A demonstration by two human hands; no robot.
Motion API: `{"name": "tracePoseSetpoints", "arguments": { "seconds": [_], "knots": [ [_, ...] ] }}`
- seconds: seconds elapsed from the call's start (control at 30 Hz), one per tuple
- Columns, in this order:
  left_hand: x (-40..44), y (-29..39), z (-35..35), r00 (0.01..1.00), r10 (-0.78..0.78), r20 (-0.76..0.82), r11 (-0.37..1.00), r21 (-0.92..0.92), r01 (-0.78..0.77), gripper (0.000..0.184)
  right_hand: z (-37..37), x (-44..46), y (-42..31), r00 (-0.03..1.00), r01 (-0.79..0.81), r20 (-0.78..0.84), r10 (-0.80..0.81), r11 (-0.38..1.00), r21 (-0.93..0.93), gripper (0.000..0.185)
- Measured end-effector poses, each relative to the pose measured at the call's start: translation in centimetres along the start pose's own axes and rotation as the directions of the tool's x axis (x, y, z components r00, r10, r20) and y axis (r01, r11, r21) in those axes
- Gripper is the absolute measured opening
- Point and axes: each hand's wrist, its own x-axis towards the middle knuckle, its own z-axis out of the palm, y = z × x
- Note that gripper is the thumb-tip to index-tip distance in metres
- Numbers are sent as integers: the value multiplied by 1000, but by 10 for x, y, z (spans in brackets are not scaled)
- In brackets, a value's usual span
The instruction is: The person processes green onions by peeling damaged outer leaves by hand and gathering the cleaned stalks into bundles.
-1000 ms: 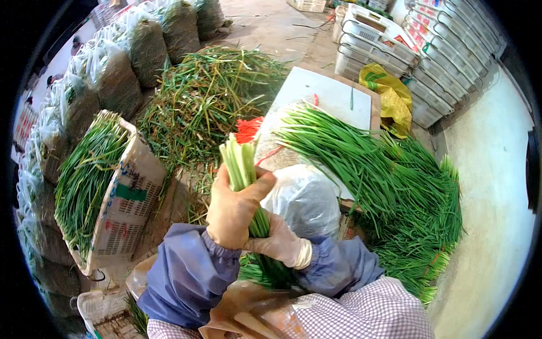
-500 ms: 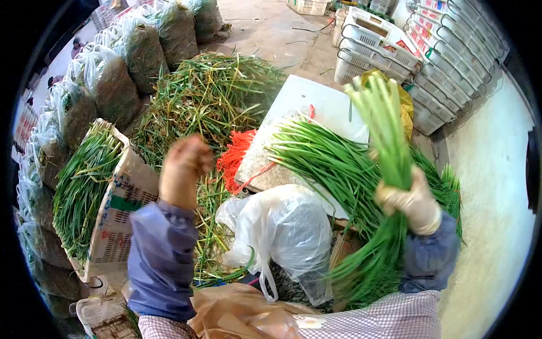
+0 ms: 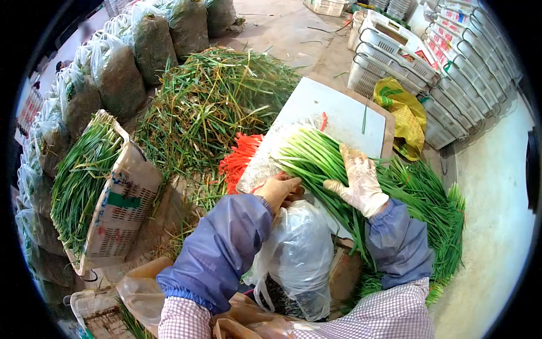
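Long green stalks with pale ends lie across a white board. My right hand, in a pale glove, rests on the stalks with its fingers spread. At the board's near left edge, my left hand has its fingers bent together beside the pale ends; what they hold, if anything, is hidden. Red ties hang at the board's left edge. Below my hands is a knee-high shape covered by a clear plastic bag.
A crate of greens stands tilted at the left, before a row of filled bags. Loose leaves are heaped beyond. Stacked white crates and a yellow sack are at the back right. More green bundles lie at the right.
The bunch raised in my right hand now lies with the stalks on the board, and that hand has opened over them. My left hand has moved right, to the board's near edge.
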Motion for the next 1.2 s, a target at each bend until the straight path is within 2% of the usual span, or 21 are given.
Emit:
{"name": "tracePoseSetpoints", "arguments": {
  "seconds": [0.03, 0.1, 0.17, 0.23, 0.3, 0.33, 0.37, 0.43, 0.47, 0.5, 0.53, 0.57, 0.63, 0.7, 0.77, 0.83, 0.87, 1.03, 1.1, 1.17, 1.2],
  "knots": [
    [1, 1, 4, 1000, -23, 21, 998, -60, 24, 17, -4, -5, 0, 1000, 21, -6, -20, 999, 27, 109],
    [15, -6, 7, 998, 34, 48, 994, -104, -29, 14, 2, -9, -1, 997, 71, 41, -70, 997, -21, 118],
    [13, 1, 19, 996, 70, -58, 982, -173, -80, 14, 9, -12, -15, 995, 34, 94, -27, 997, -74, 123],
    [12, 12, 24, 993, 34, -109, 987, -153, -51, 15, 20, -15, -23, 1000, 7, -5, -7, 994, -109, 123],
    [15, 12, 19, 992, 106, -66, 976, -185, -117, 15, 31, -9, -31, 998, -59, -29, 55, 982, -181, 122],
    [12, 18, 20, 996, 88, -26, 975, -205, -91, 20, 28, -9, -34, 996, -65, -71, 49, 969, -239, 123],
    [4, 20, 1, 971, 230, -69, 973, 16, -229, 24, 22, 4, -29, 992, -120, 4, 123, 977, -176, 120],
    [3, 20, -20, 933, 350, -83, 899, 309, -310, 26, 24, 9, -21, 992, -120, -62, 111, 980, -159, 117],
    [-7, 18, -36, 821, 550, -154, 691, 636, -344, 26, 27, 13, -18, 989, -140, -72, 133, 985, -100, 117],
    [-18, 20, -45, 663, 737, -134, 401, 876, -268, 26, 29, 18, -15, 985, -152, -84, 148, 987, -48, 116],
    [-21, 23, -43, 688, 707, -162, 431, 871, -238, 30, 32, 18, -14, 982, -150, -122, 141, 986, -67, 114],
    [-28, 12, -42, 645, 764, 17, 129, 976, -178, 32, 32, 19, -17, 984, -142, -121, 134, 988, -62, 114],
    [-20, 2, -43, 621, 780, 79, -22, 995, -99, 30, 29, 18, -19, 986, -124, -120, 115, 990, -71, 112],
    [-6, -7, -34, 728, 686, -4, 35, 999, -27, 25, 30, 20, -11, 984, -102, -148, 105, 994, 25, 110],
    [-7, -4, -27, 752, 658, -27, 61, 998, -18, 22, 27, 20, -10, 982, -104, -159, 104, 995, 10, 109],
    [-21, 10, -12, 866, 500, -12, 100, 994, -44, 19, 20, 24, -22, 983, -148, -112, 145, 989, -20, 108],
    [-19, 5, -16, 891, 451, 52, 366, 900, -238, 16, 24, 27, -36, 985, -145, -115, 131, 982, -121, 108],
    [-20, 8, -28, 928, 366, 67, 493, 832, -255, 17, 25, 21, -38, 992, -94, -93, 80, 983, -158, 113],
    [-26, 14, -33, 952, 283, 120, 692, 662, -289, 19, 10, 14, -41, 997, -59, -51, 51, 980, -191, 119],
    [-23, 7, -37, 955, 272, 118, 710, 646, -282, 18, 3, 3, -49, 975, 16, -212, -65, 974, -226, 111],
    [-27, 7, -35, 962, 256, 91, 733, 631, -255, 18, 0, 1, -52, 927, 187, -303, -223, 972, -141, 100]
  ]
}}
